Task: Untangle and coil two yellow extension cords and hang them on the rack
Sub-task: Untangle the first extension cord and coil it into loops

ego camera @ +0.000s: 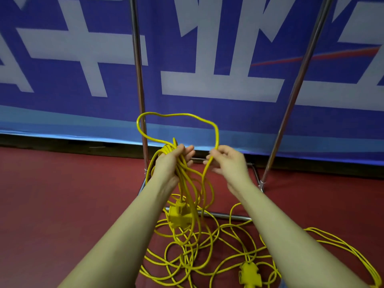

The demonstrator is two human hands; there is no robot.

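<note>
Meanwhile, both hands worked on a yellow cord in front of the rack [138,80].

The left hand [172,161] gripped a bundle of coiled loops [182,183], its socket block [178,217] hanging below; the right hand [227,161] pinched one raised loop [176,115]. The second cord [239,246] lay tangled on the red floor [62,194] before the rack's base.

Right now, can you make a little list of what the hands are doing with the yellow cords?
left hand: grips a bunch of coiled loops
right hand: pinches a cord loop arching up between both hands
hanging socket block: dangles below the left hand
floor cord: loose tangle, second socket block lying in it
rack: upright poles behind, nothing seen hanging
</note>
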